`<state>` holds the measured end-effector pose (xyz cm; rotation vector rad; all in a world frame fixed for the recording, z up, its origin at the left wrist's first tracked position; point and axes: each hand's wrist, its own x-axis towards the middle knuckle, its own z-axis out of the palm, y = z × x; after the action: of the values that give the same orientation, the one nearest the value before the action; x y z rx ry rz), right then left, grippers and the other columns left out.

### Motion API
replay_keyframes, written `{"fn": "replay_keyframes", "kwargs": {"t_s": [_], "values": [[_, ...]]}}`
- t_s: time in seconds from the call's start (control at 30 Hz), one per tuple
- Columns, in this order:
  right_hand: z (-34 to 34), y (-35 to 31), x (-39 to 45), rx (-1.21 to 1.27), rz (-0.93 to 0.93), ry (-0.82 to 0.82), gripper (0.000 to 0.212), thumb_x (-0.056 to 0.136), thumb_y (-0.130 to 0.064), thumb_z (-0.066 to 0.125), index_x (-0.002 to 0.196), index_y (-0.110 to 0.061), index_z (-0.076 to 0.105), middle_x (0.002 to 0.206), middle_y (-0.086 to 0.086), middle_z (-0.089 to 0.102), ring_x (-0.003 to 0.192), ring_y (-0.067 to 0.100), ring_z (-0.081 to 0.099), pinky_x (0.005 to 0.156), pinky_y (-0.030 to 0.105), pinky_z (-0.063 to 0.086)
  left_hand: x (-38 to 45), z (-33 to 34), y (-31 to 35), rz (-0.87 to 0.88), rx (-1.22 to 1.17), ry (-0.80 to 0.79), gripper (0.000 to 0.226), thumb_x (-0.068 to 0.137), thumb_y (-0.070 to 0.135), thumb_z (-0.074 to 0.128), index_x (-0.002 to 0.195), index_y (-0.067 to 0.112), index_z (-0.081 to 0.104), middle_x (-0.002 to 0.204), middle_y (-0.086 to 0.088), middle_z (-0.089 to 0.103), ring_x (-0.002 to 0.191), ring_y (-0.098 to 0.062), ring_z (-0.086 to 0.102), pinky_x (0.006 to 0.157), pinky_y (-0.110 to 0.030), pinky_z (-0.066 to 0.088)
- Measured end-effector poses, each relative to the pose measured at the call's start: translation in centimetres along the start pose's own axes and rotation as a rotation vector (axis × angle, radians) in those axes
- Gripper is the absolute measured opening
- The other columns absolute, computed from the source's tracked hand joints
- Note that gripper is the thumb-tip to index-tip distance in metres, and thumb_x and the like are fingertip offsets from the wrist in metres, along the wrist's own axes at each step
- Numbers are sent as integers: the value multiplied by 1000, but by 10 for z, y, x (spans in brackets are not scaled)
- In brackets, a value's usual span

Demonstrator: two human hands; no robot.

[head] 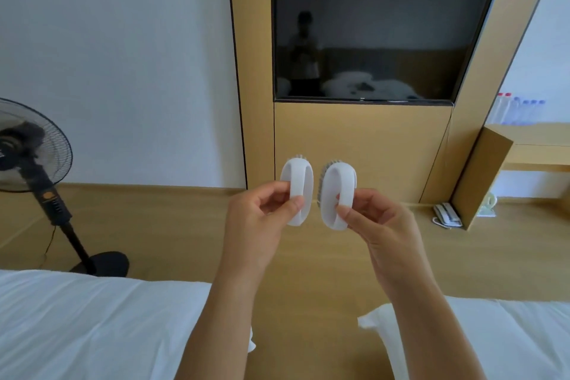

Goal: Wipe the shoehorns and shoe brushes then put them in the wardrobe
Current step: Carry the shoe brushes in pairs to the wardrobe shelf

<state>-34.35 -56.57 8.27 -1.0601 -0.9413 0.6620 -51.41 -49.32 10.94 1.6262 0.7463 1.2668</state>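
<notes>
I hold two white oval shoe brushes up in front of me, side by side and a small gap apart. My left hand point(262, 213) pinches the strap handle of the left shoe brush point(297, 188). My right hand point(376, 219) pinches the handle of the right shoe brush point(339, 191), whose grey bristles show along its left edge. Both brushes stand on end, backs toward me. No shoehorn, cloth or wardrobe is in view.
Two white beds flank me, one at lower left point(92, 324) and one at lower right point(509, 339), with wooden floor between. A wall-mounted TV point(370, 37) sits in a wood panel ahead. A black standing fan point(34, 157) is at left; a phone point(447, 214) lies on the floor by a desk point(490, 170) at right.
</notes>
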Motion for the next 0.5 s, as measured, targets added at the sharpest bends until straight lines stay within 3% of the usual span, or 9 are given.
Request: {"fn": "replay_keyframes", "kwargs": {"t_s": [0.17, 0.5], "values": [[-27, 35, 69, 34, 9, 28, 18, 83, -6, 75, 100, -12, 76, 98, 12, 76, 90, 19, 70, 83, 32, 51, 62, 39, -39, 1, 24, -28, 15, 82, 13, 75, 91, 24, 76, 81, 8, 75, 75, -8, 68, 68, -15, 53], [-90, 70, 264, 75, 30, -29, 18, 84, -5, 73, 99, -15, 76, 96, 9, 75, 88, 16, 68, 81, 28, 51, 229, 123, -88, 11, 56, 73, 17, 83, 15, 74, 89, 30, 75, 85, 6, 75, 82, -14, 69, 76, -26, 55]]}}
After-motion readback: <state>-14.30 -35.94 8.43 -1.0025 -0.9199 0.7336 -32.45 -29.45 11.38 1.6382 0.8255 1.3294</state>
